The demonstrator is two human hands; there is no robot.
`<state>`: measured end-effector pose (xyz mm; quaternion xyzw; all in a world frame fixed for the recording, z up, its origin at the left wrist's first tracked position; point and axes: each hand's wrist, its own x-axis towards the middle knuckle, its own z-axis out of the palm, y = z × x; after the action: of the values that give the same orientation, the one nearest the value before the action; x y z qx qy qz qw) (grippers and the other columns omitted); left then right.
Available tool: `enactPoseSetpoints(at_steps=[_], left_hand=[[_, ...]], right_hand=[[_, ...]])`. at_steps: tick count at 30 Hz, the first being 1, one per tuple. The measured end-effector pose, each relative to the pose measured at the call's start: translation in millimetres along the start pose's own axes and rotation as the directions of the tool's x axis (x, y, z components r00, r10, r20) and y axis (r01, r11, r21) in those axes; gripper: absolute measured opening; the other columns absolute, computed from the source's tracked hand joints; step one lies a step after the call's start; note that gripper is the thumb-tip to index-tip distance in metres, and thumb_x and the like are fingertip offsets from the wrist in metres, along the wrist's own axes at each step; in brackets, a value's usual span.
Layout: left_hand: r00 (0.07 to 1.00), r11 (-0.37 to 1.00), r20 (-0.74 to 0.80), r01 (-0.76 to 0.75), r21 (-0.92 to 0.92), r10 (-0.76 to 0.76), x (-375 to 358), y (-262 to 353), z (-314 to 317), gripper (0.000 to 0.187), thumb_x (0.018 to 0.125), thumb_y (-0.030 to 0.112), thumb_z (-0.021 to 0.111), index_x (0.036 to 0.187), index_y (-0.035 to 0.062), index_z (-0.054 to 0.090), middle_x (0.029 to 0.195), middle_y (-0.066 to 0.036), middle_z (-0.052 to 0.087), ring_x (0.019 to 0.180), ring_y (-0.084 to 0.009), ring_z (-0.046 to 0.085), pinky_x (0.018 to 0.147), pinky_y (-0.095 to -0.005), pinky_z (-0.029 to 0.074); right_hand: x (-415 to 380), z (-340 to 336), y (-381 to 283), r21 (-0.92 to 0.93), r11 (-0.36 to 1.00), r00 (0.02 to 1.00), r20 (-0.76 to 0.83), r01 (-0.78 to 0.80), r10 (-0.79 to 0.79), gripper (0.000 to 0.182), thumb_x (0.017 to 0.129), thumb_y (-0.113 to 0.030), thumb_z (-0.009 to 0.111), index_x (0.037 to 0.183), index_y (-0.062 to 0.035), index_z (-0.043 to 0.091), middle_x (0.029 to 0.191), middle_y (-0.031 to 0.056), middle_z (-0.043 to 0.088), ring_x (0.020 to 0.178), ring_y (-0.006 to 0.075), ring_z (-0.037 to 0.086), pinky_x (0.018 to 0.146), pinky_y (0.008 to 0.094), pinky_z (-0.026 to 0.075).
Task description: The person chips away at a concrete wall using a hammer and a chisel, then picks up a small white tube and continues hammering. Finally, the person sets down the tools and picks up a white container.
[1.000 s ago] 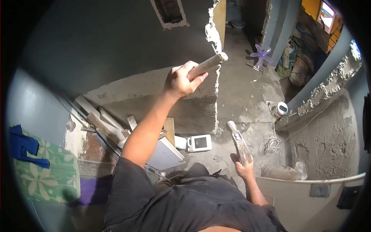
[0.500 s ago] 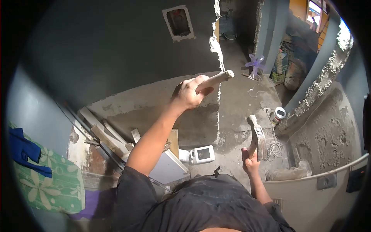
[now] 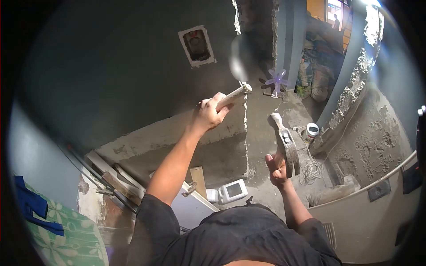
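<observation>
My left hand (image 3: 213, 113) is wrapped around a thick, dusty chisel-like bar (image 3: 231, 98). Its far end, caked in pale dust, overlaps the broken edge of the dark wall (image 3: 133, 80) in this view. Lower and to the right, my right hand (image 3: 278, 174) grips a claw hammer (image 3: 285, 139), its face pointing away from me and its claw curving back near the hand. Just above the bar, a blurred pale shape (image 3: 238, 60) crosses the ragged wall edge.
A white jug (image 3: 233, 191) stands on the floor below the wall. Coiled cable (image 3: 312, 172) and a white round container (image 3: 311, 131) lie to the right, with a purple fan (image 3: 278, 82) beyond. Planks (image 3: 120, 186) lean at left. A recessed box (image 3: 197, 45) sits in the wall.
The view has shifted, so most things sit farther left. The hammer has swung slightly, showing more of its side. A blurred pale shape now appears above the bar. Both grips are kept.
</observation>
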<state>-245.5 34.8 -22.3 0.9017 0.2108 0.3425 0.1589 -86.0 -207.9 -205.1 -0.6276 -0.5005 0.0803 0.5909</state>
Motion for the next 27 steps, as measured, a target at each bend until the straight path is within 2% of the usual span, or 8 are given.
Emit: enactPoseSetpoints(at_steps=[7,13,15,19,21,23,24,27], left_hand=[[0.999,0.999,0.032,0.025,-0.025,-0.024,1.1,-6.2,-6.1,0.024,0.09,0.03,0.066,0.106,0.0122,0.061,0.091,-0.014,0.073,0.086,-0.037,0.07,0.076,-0.0451,0.056],[1.0,1.0,0.007,-0.003,0.02,0.003,1.4,1.5,-11.0,0.017,0.086,0.013,0.063,0.102,0.0066,0.061,0.083,-0.014,0.07,0.081,-0.0368,0.07,0.071,-0.0399,0.056],[1.0,0.995,-0.012,0.021,0.098,-0.02,2.4,-6.6,-5.4,0.012,0.085,0.013,0.065,0.092,0.0057,0.059,0.074,-0.018,0.067,0.075,-0.0404,0.068,0.064,-0.0427,0.054],[0.995,0.975,-0.065,0.084,0.204,-0.072,3.8,-9.0,2.7,0.016,0.084,0.015,0.068,0.082,0.0048,0.055,0.066,-0.02,0.063,0.07,-0.0427,0.066,0.059,-0.0459,0.052],[0.992,0.963,-0.094,0.105,0.247,-0.084,3.4,-10.1,4.6,0.02,0.083,0.016,0.069,0.079,0.004,0.054,0.067,-0.022,0.062,0.07,-0.0435,0.066,0.058,-0.0473,0.052],[0.992,0.963,-0.089,0.114,0.244,-0.095,3.2,-11.9,5.2,0.02,0.082,0.016,0.069,0.078,0.0037,0.054,0.067,-0.023,0.062,0.071,-0.044,0.065,0.058,-0.0474,0.052],[0.991,0.963,-0.091,0.118,0.241,-0.098,4.1,-11.5,4.9,0.02,0.082,0.016,0.07,0.077,0.0034,0.055,0.068,-0.023,0.063,0.071,-0.0444,0.065,0.059,-0.0475,0.051],[0.987,0.96,-0.075,0.157,0.231,-0.143,6.5,-5.9,2.1,0.019,0.082,0.015,0.069,0.077,0.0028,0.055,0.068,-0.023,0.062,0.071,-0.0451,0.065,0.059,-0.0478,0.051]], right_hand=[[24.6,11.1,-31.4,0.113,0.993,0.999,0.038,-0.038,0.034,0.037,0.101,-0.023,0.059,0.069,-0.0079,0.048,0.06,-0.0029,0.038,0.057,0.0095,0.037,0.052,0.0317,0.029],[39.9,17.9,-26.0,0.062,0.998,0.999,0.041,0.021,-0.024,0.04,0.101,-0.021,0.06,0.067,-0.0079,0.044,0.06,-0.0032,0.036,0.055,0.0092,0.033,0.05,0.0316,0.026],[46.9,17.7,-32.3,-0.099,0.96,0.959,-0.085,0.262,-0.271,0.032,0.093,-0.017,0.069,0.068,-0.0044,0.054,0.055,0.0135,0.047,0.046,0.0345,0.043,0.045,0.04,0.036],[60.8,8.5,-81.9,-0.159,0.897,0.867,-0.231,0.413,-0.44,0.035,0.096,-0.006,0.06,0.064,-0.0047,0.043,0.058,0.0009,0.042,0.049,0.019,0.041,0.047,0.0353,0.034],[70.8,18.5,-62.4,0.171,0.768,0.775,-0.302,0.618,-0.556,0.03,0.093,0.001,0.055,0.066,-0.0054,0.044,0.06,0.0015,0.045,0.047,0.0188,0.044,0.046,0.0337,0.037],[62.1,31.3,-10.2,0.023,0.95,0.944,-0.128,0.31,-0.305,0.026,0.091,0.0,0.057,0.068,-0.0062,0.046,0.063,0.0026,0.049,0.048,0.0206,0.047,0.048,0.0325,0.04],[76.2,39.1,-15.1,0.085,0.918,0.912,-0.177,0.387,-0.369,0.016,0.088,-0.004,0.059,0.073,-0.0048,0.053,0.064,0.0056,0.052,0.049,0.0214,0.048,0.051,0.0328,0.043],[89.4,50.6,-9.6,0.064,0.994,0.995,-0.035,0.093,-0.091,0.018,0.071,-0.005,0.066,0.075,-0.0026,0.048,0.061,0.0169,0.052,0.052,0.0309,0.047,0.054,0.0332,0.046]])
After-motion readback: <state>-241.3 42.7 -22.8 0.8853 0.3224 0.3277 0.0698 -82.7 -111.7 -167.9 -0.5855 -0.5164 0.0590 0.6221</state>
